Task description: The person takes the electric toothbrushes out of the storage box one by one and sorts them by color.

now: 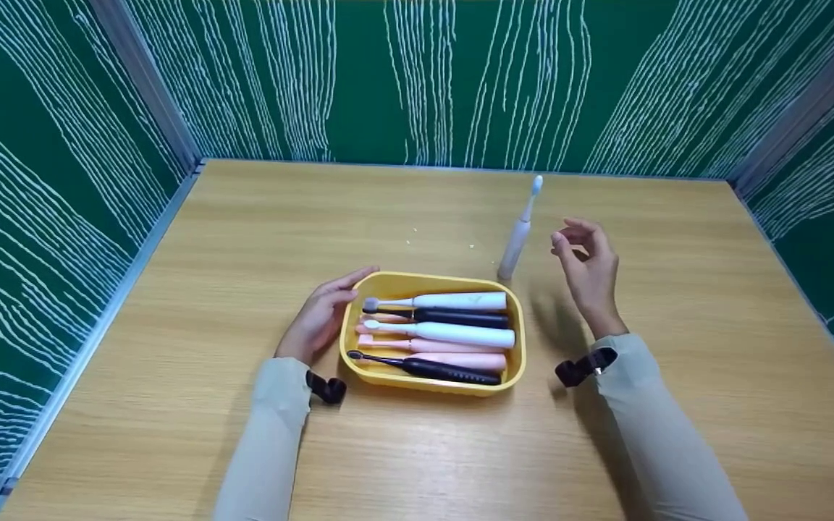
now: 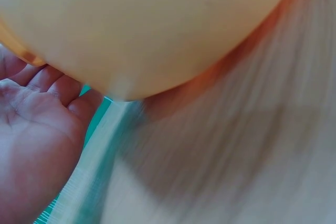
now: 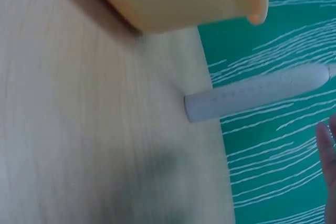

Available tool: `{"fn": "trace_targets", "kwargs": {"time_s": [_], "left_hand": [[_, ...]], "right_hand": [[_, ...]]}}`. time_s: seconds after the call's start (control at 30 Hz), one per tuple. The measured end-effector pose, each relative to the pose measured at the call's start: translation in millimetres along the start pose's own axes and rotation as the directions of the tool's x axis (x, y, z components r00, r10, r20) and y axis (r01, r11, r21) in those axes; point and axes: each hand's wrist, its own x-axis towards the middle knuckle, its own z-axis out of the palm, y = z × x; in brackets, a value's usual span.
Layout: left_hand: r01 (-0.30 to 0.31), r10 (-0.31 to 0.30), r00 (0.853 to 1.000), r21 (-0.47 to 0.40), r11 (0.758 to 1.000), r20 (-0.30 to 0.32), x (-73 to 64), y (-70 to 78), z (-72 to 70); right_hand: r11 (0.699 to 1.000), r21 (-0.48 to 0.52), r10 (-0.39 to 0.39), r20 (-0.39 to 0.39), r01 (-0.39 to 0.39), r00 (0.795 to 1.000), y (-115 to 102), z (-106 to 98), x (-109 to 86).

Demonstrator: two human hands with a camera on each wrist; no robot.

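A yellow plastic basket [image 1: 431,389] stands on the table, holding several electric toothbrushes lying side by side: white ones [image 1: 464,334], black ones [image 1: 453,370] and pink ones [image 1: 460,361]. My left hand [image 1: 319,317] rests against the basket's left end, fingers extended near its far corner. In the left wrist view, the palm [image 2: 39,119] faces the basket wall [image 2: 142,30]. Just beyond the basket's far right corner, a white electric toothbrush [image 1: 515,247] stands upright on its base. My right hand [image 1: 591,264], loosely bent and holding nothing, hovers to the right of it, apart from it.
The wooden table [image 1: 243,239] is bounded at the back and sides by green panels [image 1: 366,87] with white wavy lines. A few tiny white specks [image 1: 471,246] lie behind the basket. Metal edging [image 1: 98,318] runs along the left side.
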Motion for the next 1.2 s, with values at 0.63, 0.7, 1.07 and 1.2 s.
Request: {"fn": "trace_targets", "kwargs": {"time_s": [0.63, 0.7, 1.07, 1.2], "left_hand": [[-0.010, 0.010, 1.000, 0.004, 1.000, 0.001, -1.3, -0.2, 1.4], [-0.015, 0.015, 1.000, 0.002, 1.000, 0.004, -1.2, -0.3, 1.5], [-0.003, 0.003, 1.000, -0.003, 1.000, -0.014, -0.6, -0.2, 1.4], [-0.007, 0.007, 1.000, -0.002, 1.000, -0.025, -0.9, -0.5, 2.2]], "right_hand": [[0.995, -0.043, -0.076, 0.224, 0.087, 0.972, -6, 15, -1.4], [0.993, -0.045, -0.094, 0.258, 0.109, 0.961, -9, 18, -2.1], [0.978, -0.143, -0.066, 0.470, 0.150, 0.880, -23, 25, -2.4], [0.972, -0.174, -0.032, 0.565, 0.157, 0.824, -28, 28, -2.1]]}}
